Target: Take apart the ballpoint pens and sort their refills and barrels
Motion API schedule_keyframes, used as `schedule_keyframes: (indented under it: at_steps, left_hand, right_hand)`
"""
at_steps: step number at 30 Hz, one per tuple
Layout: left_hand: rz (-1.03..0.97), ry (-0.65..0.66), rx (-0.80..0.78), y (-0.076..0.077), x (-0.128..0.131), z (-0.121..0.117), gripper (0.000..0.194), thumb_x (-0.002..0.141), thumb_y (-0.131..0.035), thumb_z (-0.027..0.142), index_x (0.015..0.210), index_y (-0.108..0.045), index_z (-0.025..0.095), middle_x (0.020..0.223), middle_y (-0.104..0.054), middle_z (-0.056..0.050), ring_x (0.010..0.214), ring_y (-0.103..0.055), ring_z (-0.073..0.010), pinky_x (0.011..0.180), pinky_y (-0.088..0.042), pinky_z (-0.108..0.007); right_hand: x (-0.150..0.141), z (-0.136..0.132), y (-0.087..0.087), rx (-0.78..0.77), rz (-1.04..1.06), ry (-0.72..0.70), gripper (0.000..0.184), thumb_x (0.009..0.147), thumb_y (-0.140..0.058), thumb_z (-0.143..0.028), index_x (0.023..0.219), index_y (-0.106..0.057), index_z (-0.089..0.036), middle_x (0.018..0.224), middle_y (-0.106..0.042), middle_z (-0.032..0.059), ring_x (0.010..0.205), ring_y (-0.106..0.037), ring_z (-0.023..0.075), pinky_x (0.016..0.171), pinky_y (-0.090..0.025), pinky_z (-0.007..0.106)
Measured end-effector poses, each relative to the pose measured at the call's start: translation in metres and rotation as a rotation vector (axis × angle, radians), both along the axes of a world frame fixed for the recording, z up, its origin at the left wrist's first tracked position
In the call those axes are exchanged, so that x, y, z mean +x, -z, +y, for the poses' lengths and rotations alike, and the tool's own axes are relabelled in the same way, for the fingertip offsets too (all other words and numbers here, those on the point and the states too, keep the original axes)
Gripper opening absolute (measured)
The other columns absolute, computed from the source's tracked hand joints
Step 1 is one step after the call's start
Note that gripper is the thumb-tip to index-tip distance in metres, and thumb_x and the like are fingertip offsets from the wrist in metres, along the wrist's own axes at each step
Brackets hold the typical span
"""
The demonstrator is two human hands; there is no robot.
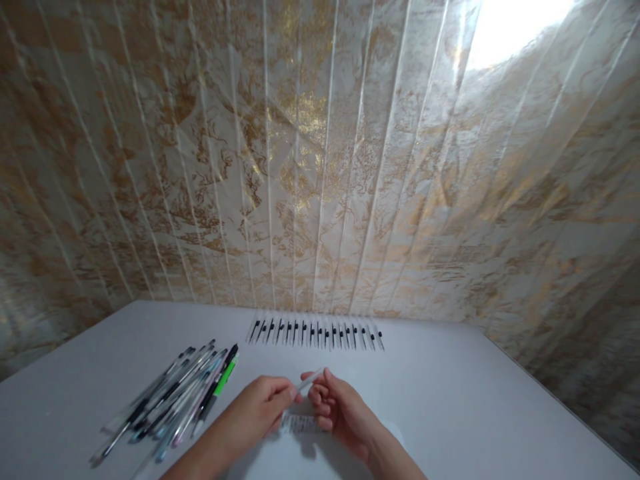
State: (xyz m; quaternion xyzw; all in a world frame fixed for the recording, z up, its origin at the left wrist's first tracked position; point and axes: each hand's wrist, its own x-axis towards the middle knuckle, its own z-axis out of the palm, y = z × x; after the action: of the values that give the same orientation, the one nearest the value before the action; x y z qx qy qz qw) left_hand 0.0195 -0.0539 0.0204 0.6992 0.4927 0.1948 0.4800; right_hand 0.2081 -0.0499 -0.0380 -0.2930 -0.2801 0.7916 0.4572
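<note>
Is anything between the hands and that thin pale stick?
Nothing visible: the left hand has the thin pale stick in its grip, and the right hand meets its other end. Pens lie off left.

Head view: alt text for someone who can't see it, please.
A person's left hand and right hand hold a slim pale piece above a white table. A pen pile lies left; slim clear-and-black pieces line up beyond.

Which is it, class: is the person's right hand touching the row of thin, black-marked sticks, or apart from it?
Apart: the head view shows a strip of white tabletop between the right hand and the row of sticks.
</note>
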Motion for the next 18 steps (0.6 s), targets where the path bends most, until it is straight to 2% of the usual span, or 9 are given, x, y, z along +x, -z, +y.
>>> schedule_keyframes:
  at_steps: [3,5,9,12,18]
  left_hand:
    - [0.257,-0.028,0.246,-0.014,-0.006,-0.004,0.031,0.087,-0.045,0.039,0.08,-0.068,0.019,0.062,-0.058,0.002,0.06,-0.052,-0.0141,0.057,-0.029,-0.023]
    - [0.376,-0.062,0.318,-0.023,-0.008,-0.008,0.026,0.087,-0.045,0.033,0.09,-0.069,0.023,0.071,-0.066,0.001,0.068,-0.059,-0.0164,0.061,-0.03,-0.024]
    - [0.468,-0.049,0.317,-0.032,-0.009,-0.01,0.025,0.088,-0.046,0.033,0.094,-0.07,0.027,0.07,-0.068,0.002,0.067,-0.061,-0.0174,0.059,-0.03,-0.023]
    - [0.445,-0.035,0.317,-0.032,-0.008,-0.008,0.026,0.088,-0.046,0.033,0.096,-0.071,0.029,0.07,-0.069,0.002,0.067,-0.062,-0.0173,0.059,-0.032,-0.023]
    - [0.478,-0.079,0.323,-0.029,-0.008,-0.004,0.027,0.086,-0.051,0.031,0.102,-0.073,0.03,0.082,-0.075,0.0,0.076,-0.067,-0.0191,0.065,-0.037,-0.023]
  right_hand:
    - [-0.005,-0.001,0.002,0.016,0.039,0.056,0.045,0.067,-0.085,-0.038,0.099,-0.071,-0.011,0.067,-0.05,-0.0037,0.052,-0.034,0.0027,0.045,-0.024,0.014]
    - [-0.005,0.002,0.003,0.02,0.061,0.117,0.042,0.064,-0.087,-0.036,0.094,-0.072,-0.01,0.065,-0.049,-0.0043,0.051,-0.033,0.0024,0.044,-0.024,0.013]
    - [0.0,0.006,0.003,0.037,0.047,0.242,0.042,0.062,-0.087,-0.039,0.09,-0.072,-0.011,0.065,-0.052,-0.0033,0.051,-0.035,0.0029,0.045,-0.029,0.014]
    - [-0.001,0.004,0.001,0.024,0.027,0.231,0.048,0.061,-0.088,-0.04,0.095,-0.072,-0.01,0.067,-0.056,-0.0017,0.053,-0.04,0.0033,0.048,-0.033,0.014]
    - [-0.004,0.004,0.006,0.004,0.022,0.26,0.041,0.056,-0.091,-0.039,0.076,-0.067,-0.011,0.06,-0.053,-0.0042,0.047,-0.035,0.0023,0.043,-0.026,0.014]
